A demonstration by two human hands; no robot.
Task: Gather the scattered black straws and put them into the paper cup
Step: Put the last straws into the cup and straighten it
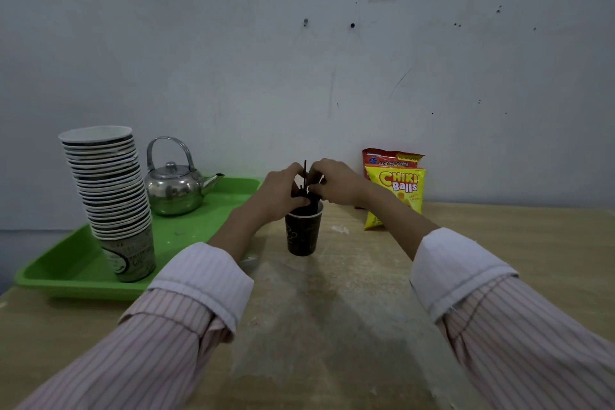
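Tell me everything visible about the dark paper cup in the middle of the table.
The dark brown paper cup, faintly printed, stands upright on the light wooden table, right of the green plastic tray. It tapers toward its base. Thin black straws stick up from its open mouth. The left hand and right hand meet just above its rim, gripping the straws; whether either touches the cup is unclear.

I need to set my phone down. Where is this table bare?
Bare table lies right of the snack packets, and between the left sleeve and right sleeve in front of the paper cup. Crowded: over that cup, where the left hand and right hand hold black straws, and the green tray with cup stack and kettle.
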